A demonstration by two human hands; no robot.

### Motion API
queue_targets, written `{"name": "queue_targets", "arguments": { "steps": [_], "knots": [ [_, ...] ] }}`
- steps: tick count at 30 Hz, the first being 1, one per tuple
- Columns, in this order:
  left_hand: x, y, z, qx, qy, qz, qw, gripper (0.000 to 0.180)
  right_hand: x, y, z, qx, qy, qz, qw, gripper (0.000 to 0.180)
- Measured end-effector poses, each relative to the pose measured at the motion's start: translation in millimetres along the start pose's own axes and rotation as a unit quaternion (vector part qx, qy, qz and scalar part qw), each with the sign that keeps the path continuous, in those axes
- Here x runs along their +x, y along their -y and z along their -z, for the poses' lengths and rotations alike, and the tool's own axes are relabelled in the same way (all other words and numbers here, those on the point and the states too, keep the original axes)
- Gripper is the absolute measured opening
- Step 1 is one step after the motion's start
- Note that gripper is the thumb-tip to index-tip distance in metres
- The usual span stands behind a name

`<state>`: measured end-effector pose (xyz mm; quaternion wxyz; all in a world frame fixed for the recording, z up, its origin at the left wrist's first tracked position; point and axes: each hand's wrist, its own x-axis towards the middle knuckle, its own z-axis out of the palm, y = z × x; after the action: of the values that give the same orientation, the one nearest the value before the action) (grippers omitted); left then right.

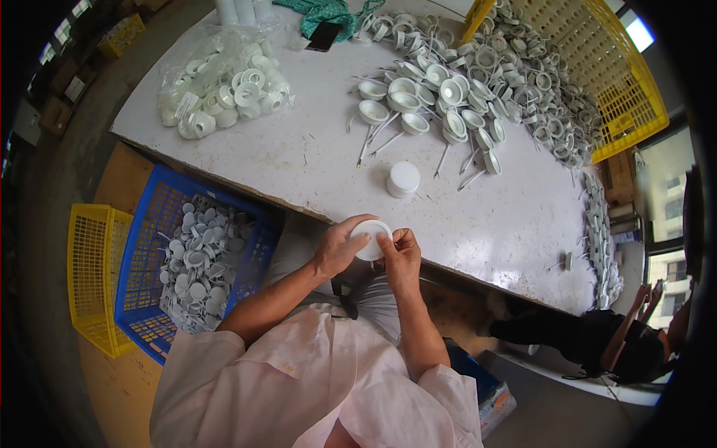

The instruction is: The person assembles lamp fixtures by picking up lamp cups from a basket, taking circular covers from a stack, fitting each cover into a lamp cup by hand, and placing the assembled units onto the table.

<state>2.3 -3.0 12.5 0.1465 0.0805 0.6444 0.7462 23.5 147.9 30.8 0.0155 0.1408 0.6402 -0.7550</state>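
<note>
Just in front of the table's near edge, my two hands grip one white round light fitting (371, 231), a disc with a raised rim. My left hand (338, 248) wraps its left side, thumb lying on the face. From the right, my right hand (402, 257) pinches the edge, its thumb pressing on the face; the fingers underneath are hidden. A short stack of white round discs (404, 178) stands on the table (299, 164) just beyond my hands. Farther back lie several white cup-shaped fittings (404, 102) with wires trailing toward me.
A clear bag of white rings (246, 94) sits at back left. A tipped yellow crate (620, 75) spills grey-white ring parts (549, 112) at back right. Left of me, a blue basket (138, 299) holds finished-looking white discs, beside a yellow basket (78, 280). A person in black (590, 340) is at right.
</note>
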Motion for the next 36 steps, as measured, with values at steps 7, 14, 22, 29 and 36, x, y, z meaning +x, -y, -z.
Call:
{"name": "queue_targets", "arguments": {
  "steps": [7, 14, 22, 29, 36],
  "knots": [
    [-9.0, -11.5, 3.3, 0.017, 0.01, -0.019, 1.0, 0.048, -3.4, -2.5, -3.2, -0.047, 0.016, 0.01, 0.999, 0.027],
    [-32.2, 19.5, 82.9, -0.104, -0.172, 0.019, 0.979, 0.03, 10.8, 19.6, 40.6, -0.118, -0.011, 0.074, 0.99, 0.02],
    [-119.8, 93.1, 290.1, -0.06, -0.487, 0.158, 0.857, 0.056, 64.6, 23.1, 207.9, -0.287, -0.381, 0.174, 0.862, 0.02],
    [-207.7, 184.8, 422.5, -0.014, -0.566, 0.172, 0.806, 0.05, 62.0, 21.6, 378.0, -0.525, -0.555, 0.104, 0.637, 0.037],
    [-233.2, 192.7, 419.2, 0.048, -0.539, 0.252, 0.802, 0.031, 68.7, 43.3, 411.0, -0.58, -0.558, -0.085, 0.587, 0.055]
  ]
}}
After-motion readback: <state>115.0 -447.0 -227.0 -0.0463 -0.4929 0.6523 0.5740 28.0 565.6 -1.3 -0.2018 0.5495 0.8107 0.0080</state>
